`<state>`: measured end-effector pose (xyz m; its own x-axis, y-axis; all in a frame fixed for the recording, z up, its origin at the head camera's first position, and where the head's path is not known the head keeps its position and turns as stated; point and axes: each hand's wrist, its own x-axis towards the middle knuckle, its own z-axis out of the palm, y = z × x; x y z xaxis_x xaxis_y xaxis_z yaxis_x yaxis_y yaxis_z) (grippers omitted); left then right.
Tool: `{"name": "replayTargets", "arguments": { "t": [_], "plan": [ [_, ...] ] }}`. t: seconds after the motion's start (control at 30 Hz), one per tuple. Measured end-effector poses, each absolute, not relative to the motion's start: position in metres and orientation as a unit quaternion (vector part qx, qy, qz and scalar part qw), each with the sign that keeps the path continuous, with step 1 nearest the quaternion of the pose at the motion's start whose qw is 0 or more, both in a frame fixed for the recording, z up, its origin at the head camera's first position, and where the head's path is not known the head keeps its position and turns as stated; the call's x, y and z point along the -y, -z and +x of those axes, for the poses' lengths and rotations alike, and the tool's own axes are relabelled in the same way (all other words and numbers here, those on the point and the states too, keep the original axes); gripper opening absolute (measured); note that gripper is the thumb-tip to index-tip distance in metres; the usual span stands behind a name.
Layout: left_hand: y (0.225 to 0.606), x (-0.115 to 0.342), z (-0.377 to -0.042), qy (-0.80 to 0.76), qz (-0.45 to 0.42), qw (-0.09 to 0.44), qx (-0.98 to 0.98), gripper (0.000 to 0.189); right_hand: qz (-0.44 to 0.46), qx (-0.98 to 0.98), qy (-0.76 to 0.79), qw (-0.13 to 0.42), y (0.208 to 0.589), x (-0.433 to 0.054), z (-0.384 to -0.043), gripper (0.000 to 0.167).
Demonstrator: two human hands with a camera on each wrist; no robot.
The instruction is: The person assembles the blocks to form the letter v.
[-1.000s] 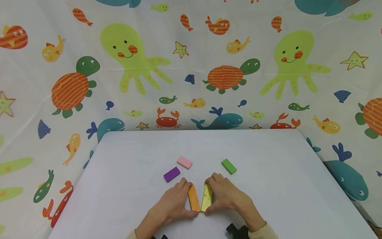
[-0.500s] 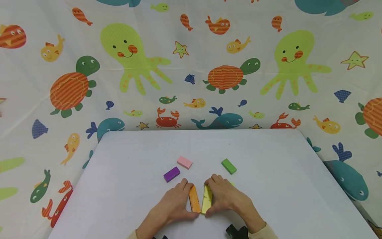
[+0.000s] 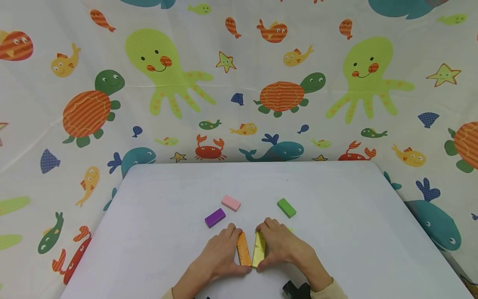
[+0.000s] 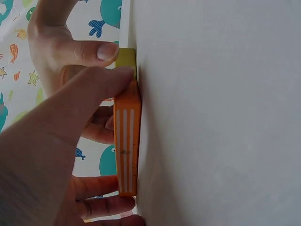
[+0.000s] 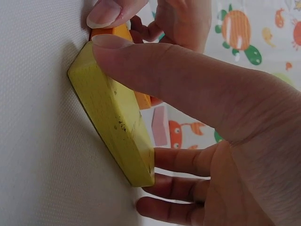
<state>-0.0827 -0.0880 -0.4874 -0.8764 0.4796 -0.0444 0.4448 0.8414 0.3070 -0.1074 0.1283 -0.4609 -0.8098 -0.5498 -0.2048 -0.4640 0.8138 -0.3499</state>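
Observation:
On the white table [image 3: 157, 232] an orange block [image 3: 243, 249] and a yellow block [image 3: 259, 249] stand on their long edges side by side, their near ends touching. My left hand [image 3: 234, 249] grips the orange block [image 4: 127, 141] between thumb and fingers. My right hand [image 3: 269, 248] grips the yellow block [image 5: 113, 117] the same way, thumb at the near end and fingers at the far end. In the right wrist view the yellow block leans a little off the table. The two thumbs meet at the near ends.
A purple block [image 3: 215, 217], a pink block [image 3: 230, 203] and a green block [image 3: 286, 207] lie flat just beyond the hands. A sea-creature cloth [image 3: 239, 83] hangs behind and around the table. The table's far edge [image 3: 246, 162] runs below it.

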Motion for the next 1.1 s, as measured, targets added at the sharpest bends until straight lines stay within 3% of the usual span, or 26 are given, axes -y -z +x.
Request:
{"name": "replayTargets", "arguments": {
  "t": [0.57,1.1],
  "plan": [
    [0.4831,0.0911,-0.0841,-0.161,0.240,0.090,-0.953,0.093,-0.270,-0.941,0.139,0.150,0.4589,-0.1272,-0.1063,0.092],
    [0.4846,0.0903,-0.0843,-0.163,0.237,0.083,-0.954,0.092,-0.270,-0.942,0.139,0.144,0.4578,-0.1281,-0.1053,0.092]
  ]
}}
